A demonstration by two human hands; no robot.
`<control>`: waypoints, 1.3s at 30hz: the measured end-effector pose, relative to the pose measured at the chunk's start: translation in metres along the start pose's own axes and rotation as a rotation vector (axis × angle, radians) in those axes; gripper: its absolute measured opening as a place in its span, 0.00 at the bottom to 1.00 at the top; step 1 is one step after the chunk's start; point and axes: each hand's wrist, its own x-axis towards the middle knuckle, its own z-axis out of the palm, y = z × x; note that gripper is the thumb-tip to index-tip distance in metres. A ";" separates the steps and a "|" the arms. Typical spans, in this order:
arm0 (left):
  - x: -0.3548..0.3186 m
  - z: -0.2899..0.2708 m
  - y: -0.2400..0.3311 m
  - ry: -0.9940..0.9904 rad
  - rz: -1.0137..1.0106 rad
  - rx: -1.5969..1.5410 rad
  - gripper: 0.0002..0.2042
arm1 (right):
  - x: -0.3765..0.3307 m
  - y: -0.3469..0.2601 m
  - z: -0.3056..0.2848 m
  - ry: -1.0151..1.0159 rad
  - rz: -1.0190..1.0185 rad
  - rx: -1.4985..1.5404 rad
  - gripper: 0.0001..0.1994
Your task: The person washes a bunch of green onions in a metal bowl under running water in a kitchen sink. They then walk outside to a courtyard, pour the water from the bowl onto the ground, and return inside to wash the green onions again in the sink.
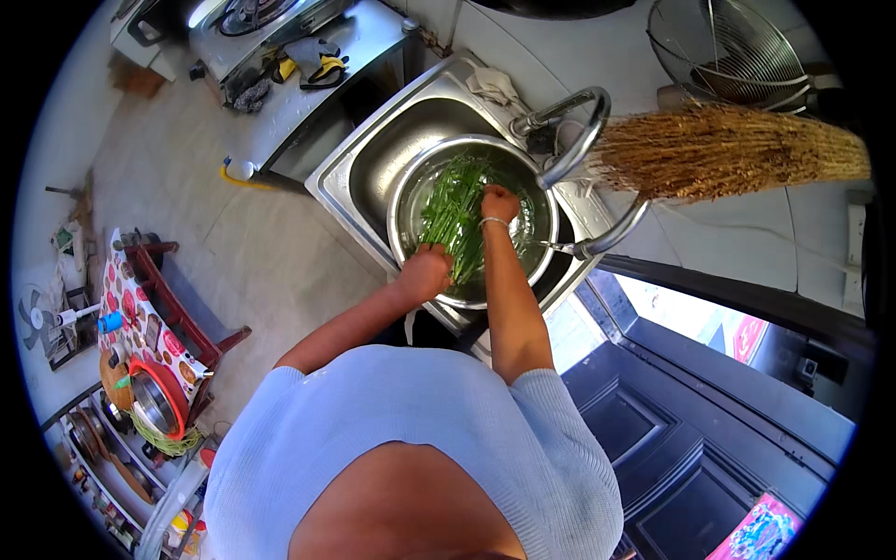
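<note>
A round steel basin point(397, 229) sits in the sink, holding water and a bunch of long, thin-stemmed leafy greens point(455, 210). My left hand point(427, 271) reaches over the basin's near left rim, its fingers closed around the near ends of the stems. Farther in, my right hand point(501, 203) is curled closed at the right edge of the bunch; its fingertips are partly hidden. A thin bracelet circles the right wrist. Beside that forearm, water runs from a curved metal tap point(597, 245) into the basin.
The steel sink point(369, 154) surrounds the basin, with a cloth point(492, 86) on its far edge. A straw broom point(728, 154) and a wire strainer point(728, 51) are to the right. Gloves point(313, 65) lie on a steel counter point(289, 121) at the far left. A dark door point(644, 420) stands near right.
</note>
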 end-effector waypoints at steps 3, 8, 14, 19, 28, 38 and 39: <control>-0.003 -0.008 -0.009 -0.012 0.038 -0.018 0.13 | 0.008 -0.005 0.013 0.003 -0.018 -0.243 0.05; -0.002 -0.014 -0.014 -0.011 0.025 -0.060 0.14 | -0.003 -0.021 0.009 -0.002 0.255 0.381 0.07; 0.007 -0.013 -0.018 0.022 0.031 -0.188 0.16 | -0.021 -0.039 -0.029 -0.035 0.563 0.856 0.04; 0.014 -0.013 -0.006 0.116 0.075 -0.208 0.15 | -0.009 0.036 -0.022 0.024 -0.019 0.626 0.04; 0.006 -0.013 -0.012 0.201 -0.005 -0.128 0.14 | -0.016 0.017 -0.150 -0.343 0.026 0.271 0.04; 0.009 -0.012 -0.001 0.198 -0.073 -0.071 0.14 | -0.021 0.029 -0.229 0.026 -0.290 -0.621 0.20; 0.010 -0.009 -0.003 0.205 -0.062 -0.061 0.15 | -0.017 0.027 -0.230 -0.041 -0.261 -0.592 0.11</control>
